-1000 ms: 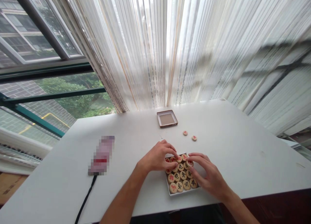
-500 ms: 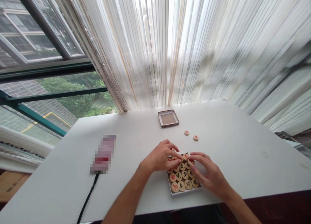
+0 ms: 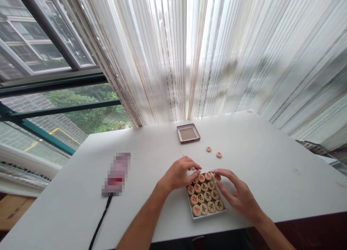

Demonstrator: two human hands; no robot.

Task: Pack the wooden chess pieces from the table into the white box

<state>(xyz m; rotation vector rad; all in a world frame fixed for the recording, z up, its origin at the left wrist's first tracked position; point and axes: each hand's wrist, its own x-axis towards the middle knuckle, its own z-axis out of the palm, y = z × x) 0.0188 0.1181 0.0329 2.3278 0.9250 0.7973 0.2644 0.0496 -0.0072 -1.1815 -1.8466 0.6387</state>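
Observation:
An open square box (image 3: 209, 216) holds Chinese chess pieces packed in rows, some with red characters, such as the horse piece (image 3: 196, 210), others with black. My left hand (image 3: 181, 173) rests at the box's far left corner, thumb over the pieces and fingers bent but apart; its fingers partly cover that corner. Between the thumb and fingers of my right hand (image 3: 236, 187) is a red-character chess piece (image 3: 217, 177), just outside the box's far right corner. Two loose red-character pieces lie beyond the box, one chess piece (image 3: 208, 149) left of the other piece (image 3: 219, 155).
The box lid (image 3: 188, 133) lies inside up near the back edge of the white table (image 3: 151, 145). A blurred pinkish object (image 3: 116, 174) with a black cable (image 3: 100, 221) lies at the left. Striped curtains (image 3: 173, 62) hang behind the table.
My right hand has drawn the red-character piece off the box's far right corner to the right. My left hand has pulled back slightly from the pieces, baring more of the far row.

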